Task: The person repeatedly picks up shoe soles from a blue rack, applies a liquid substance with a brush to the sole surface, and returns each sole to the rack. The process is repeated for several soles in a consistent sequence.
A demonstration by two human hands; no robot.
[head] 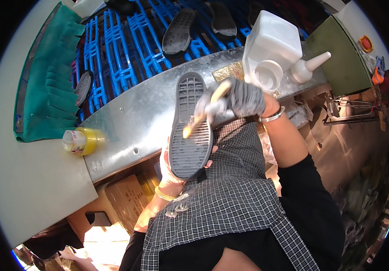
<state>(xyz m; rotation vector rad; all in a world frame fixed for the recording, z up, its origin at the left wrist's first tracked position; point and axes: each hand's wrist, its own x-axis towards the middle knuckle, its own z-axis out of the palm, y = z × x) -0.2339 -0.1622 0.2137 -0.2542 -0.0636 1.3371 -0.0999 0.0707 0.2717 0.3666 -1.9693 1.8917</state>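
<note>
A grey ribbed shoe sole (190,142) with a black rim lies across my left hand (170,169), whose bare fingers hold it from below and at both sides of the wide end. My right hand (235,100), in a grey glove, is closed on a brush with a pale handle (220,91). The brush's yellowish tip meets the ribbed face of the sole near its middle. The glove is blurred. Just beyond it, a cut-open white plastic container (272,37) with a round white mouth stands on the metal ledge (126,118).
Behind the ledge, more soles (179,32) rest on a rack of blue bars (113,50). A teal fringed curtain (50,88) and yellow tape rolls (87,140) are at left. A white nozzle cap (304,70) and a green box (340,57) stand at right.
</note>
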